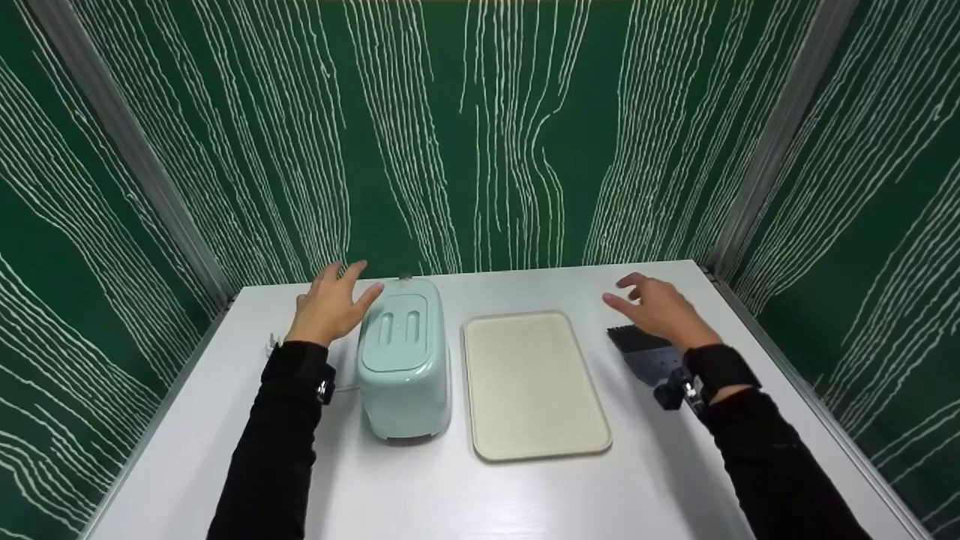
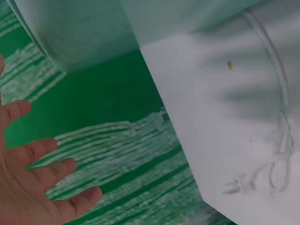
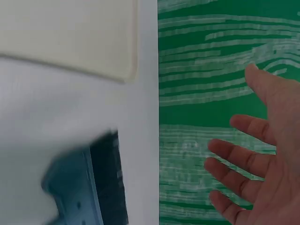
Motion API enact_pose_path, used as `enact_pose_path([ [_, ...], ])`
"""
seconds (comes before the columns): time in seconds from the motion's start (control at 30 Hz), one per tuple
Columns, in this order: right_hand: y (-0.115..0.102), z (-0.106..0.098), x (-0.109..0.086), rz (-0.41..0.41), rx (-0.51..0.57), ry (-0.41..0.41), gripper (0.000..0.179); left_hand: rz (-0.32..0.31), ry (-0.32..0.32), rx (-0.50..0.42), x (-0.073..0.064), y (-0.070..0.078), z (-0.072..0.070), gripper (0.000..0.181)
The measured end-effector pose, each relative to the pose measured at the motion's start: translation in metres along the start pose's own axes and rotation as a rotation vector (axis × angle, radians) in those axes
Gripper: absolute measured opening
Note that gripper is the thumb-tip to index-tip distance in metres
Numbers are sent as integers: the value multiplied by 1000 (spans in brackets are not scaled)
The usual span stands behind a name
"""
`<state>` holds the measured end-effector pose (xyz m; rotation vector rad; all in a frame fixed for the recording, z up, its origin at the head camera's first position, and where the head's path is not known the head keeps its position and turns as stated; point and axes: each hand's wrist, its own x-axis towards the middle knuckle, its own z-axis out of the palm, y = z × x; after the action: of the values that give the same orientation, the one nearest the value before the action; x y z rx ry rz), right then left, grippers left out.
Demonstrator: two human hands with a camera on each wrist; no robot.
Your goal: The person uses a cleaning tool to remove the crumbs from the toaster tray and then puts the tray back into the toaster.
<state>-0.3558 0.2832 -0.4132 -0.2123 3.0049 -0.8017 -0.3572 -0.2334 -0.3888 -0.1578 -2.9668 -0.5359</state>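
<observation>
A mint-green toaster with a covered top stands left of centre on the white table. Beside its upper left edge is my left hand, fingers spread and holding nothing. In the left wrist view that hand shows apart from the toaster's blurred body. My right hand hovers over a blue-grey brush with dark bristles, partly hiding it. In the right wrist view, the right hand has loosely bent fingers and grips nothing, and the brush lies away from it.
A beige rectangular tray lies flat between toaster and brush. The toaster's white cord runs to a two-pin plug on the left of the table. Green walls with white lines enclose the back and sides.
</observation>
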Motion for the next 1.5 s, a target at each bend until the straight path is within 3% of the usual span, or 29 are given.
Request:
enact_pose_path([
  [0.23,-26,43,-18,-94,241,25,45,214,32,-7,-27,25,17,67],
  [0.43,-61,85,-41,-169,404,-67,39,363,54,10,-60,34,35,68],
  [0.6,-87,127,-73,-244,488,-176,31,410,30,29,-79,33,50,77],
  [0.73,-105,164,-103,-284,617,-288,25,427,50,56,-88,30,59,79],
  [0.83,-118,196,-124,-253,752,-417,21,435,77,73,-90,28,63,79],
  [0.93,-130,225,-139,-158,861,-539,23,439,96,81,-90,27,65,79],
  [1.03,-140,246,-145,-53,931,-606,28,451,116,84,-89,28,67,79],
  [1.17,-152,259,-143,54,1012,-660,34,469,154,87,-88,29,68,77],
  [1.3,-163,265,-139,107,1137,-693,39,481,195,93,-87,28,69,76],
  [1.5,-183,276,-129,241,1333,-624,46,484,225,93,-86,26,71,76],
])
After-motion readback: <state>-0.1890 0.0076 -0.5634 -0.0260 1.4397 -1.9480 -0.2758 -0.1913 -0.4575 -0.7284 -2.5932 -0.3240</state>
